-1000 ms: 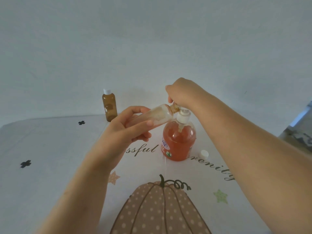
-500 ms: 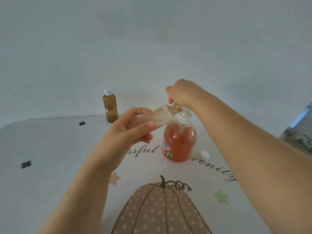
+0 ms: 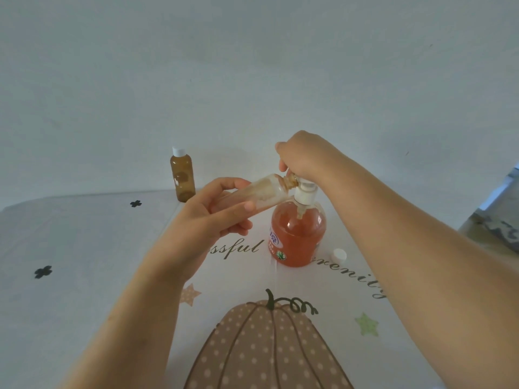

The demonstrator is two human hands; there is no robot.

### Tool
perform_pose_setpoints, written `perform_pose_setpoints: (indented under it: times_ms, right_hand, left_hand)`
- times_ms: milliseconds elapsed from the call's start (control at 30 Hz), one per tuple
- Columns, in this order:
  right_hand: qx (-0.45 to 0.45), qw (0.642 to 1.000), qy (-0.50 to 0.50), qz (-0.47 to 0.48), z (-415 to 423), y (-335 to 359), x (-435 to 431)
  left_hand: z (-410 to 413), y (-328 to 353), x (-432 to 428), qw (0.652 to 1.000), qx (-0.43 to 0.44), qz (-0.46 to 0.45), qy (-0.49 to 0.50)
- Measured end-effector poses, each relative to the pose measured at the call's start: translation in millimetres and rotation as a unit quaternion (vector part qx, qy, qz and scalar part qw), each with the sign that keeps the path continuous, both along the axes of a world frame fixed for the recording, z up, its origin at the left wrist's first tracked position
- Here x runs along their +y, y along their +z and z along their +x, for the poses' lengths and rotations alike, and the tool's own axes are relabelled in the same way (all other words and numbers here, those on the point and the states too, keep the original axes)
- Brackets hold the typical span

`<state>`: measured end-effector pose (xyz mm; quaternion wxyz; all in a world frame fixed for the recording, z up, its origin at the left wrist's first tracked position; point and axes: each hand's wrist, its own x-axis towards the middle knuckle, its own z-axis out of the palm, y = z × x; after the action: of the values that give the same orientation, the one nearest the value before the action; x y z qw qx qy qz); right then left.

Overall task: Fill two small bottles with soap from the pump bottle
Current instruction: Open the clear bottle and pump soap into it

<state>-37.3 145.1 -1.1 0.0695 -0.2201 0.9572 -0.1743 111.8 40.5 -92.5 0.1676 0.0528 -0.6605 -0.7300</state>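
Note:
The pump bottle, clear with orange soap and a white pump collar, stands on the table's middle. My right hand is closed over its pump head, which is hidden. My left hand grips a small clear bottle, tilted almost flat, its open neck against the pump spout under my right hand. Soap smears coat its inside. A second small bottle, amber-filled with a white cap, stands upright at the back left. A loose white cap lies just right of the pump bottle.
The table carries a white cloth printed with a pumpkin, stars, black clovers and script lettering. A pale wall rises right behind the table. A grey patterned object shows at the right edge.
Both hands and the small bottle stay at the pump. The pump head has risen slightly under my right hand.

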Motion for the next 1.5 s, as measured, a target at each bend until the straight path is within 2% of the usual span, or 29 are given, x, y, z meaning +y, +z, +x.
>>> perform_pose_setpoints:
  times_ms: [233,433,600,1500]
  right_hand:
    - [0.017,0.999,-0.03,-0.042,-4,5,-3]
    - [-0.006,0.998,-0.03,-0.057,-10,2,-3]
    - [-0.013,0.999,-0.021,-0.021,-15,-8,-4]
    - [-0.006,0.999,-0.04,-0.029,-13,-1,-4]
  left_hand:
    - [1,4,4,1.0,0.018,-0.003,0.006]
    - [1,3,2,1.0,0.011,-0.009,0.002]
    - [-1,0,0,1.0,0.005,-0.001,0.006]
    - [-1,0,4,1.0,0.006,-0.011,0.007]
